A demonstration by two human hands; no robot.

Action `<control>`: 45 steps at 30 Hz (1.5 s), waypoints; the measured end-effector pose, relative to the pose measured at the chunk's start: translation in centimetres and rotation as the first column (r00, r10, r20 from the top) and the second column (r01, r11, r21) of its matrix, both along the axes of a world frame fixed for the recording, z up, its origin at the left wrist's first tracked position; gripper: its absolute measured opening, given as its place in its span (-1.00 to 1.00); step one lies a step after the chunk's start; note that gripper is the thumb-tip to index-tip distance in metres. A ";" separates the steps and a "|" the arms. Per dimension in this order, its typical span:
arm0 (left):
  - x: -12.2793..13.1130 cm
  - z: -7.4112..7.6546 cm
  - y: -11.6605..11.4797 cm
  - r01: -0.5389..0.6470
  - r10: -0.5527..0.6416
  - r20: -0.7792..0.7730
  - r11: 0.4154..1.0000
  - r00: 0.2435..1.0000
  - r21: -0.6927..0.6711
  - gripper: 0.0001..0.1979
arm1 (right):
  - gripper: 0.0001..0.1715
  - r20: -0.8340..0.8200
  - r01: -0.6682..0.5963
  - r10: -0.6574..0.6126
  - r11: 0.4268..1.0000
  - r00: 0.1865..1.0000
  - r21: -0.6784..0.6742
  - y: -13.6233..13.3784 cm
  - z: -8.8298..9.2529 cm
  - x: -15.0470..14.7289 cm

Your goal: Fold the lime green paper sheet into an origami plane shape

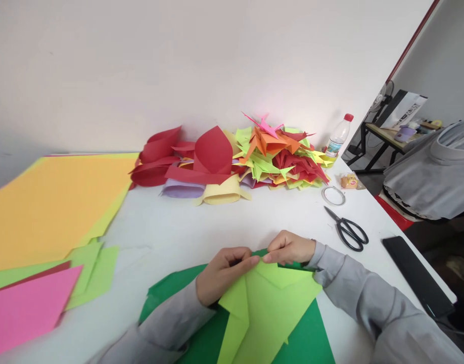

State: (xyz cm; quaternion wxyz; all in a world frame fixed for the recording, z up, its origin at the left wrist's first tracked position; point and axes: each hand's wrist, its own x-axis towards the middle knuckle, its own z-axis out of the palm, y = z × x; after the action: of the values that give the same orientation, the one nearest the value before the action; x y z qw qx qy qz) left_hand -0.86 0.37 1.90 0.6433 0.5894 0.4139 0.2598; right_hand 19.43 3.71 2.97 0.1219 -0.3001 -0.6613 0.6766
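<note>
Both hands pinch the top edge of a folded light green paper [268, 308], close together near its upper point. My left hand [226, 270] has its thumb along the front of the fold, with the fingers curled behind. From the right, my right hand [290, 247] grips the same edge between thumb and fingers, its tip almost touching the left thumb. Creases and a flap show on the light green paper's left side. Beneath it lies a larger dark green sheet [308, 338], partly covered by the paper and my left sleeve.
At the left lie orange sheets [61, 202], green pieces [103, 273] and a pink sheet [35, 313]. Folded red paper shapes [213, 151] and a pile of paper stars [273, 156] line the wall. Scissors [349, 230], a tape roll [333, 195], a bottle [338, 136] and a black phone-like slab [417, 275] sit right.
</note>
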 end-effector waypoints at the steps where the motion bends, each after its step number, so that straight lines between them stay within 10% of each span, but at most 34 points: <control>1: 0.0 0.1 0.0 0.017 -0.016 -0.015 1.000 1.000 0.003 -0.44 | -0.36 -0.004 0.009 -0.009 1.000 1.000 0.001 0.0 0.0 0.0; 14: -0.4 0.1 1.2 0.106 -0.113 -0.070 0.990 0.991 -0.089 -0.56 | -0.61 0.082 0.014 -0.017 0.999 0.996 0.038 0.0 -0.2 -0.7; 30: -0.2 0.5 0.8 0.190 -0.117 -0.235 0.929 0.965 0.316 -0.55 | -0.61 0.131 -0.002 -0.008 0.997 0.991 0.074 -0.3 0.3 -1.0; 45: 0.0 0.1 0.6 0.168 -0.153 -0.138 0.979 0.979 0.111 -0.67 | -0.76 0.154 0.020 -0.031 0.997 0.988 0.072 -0.7 0.4 -0.9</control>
State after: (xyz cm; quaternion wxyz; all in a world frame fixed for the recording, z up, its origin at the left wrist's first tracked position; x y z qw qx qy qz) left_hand -0.90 0.95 1.97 0.5969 0.6746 0.3889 0.1932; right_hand 18.50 3.03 3.37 0.0895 -0.3556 -0.6884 0.6258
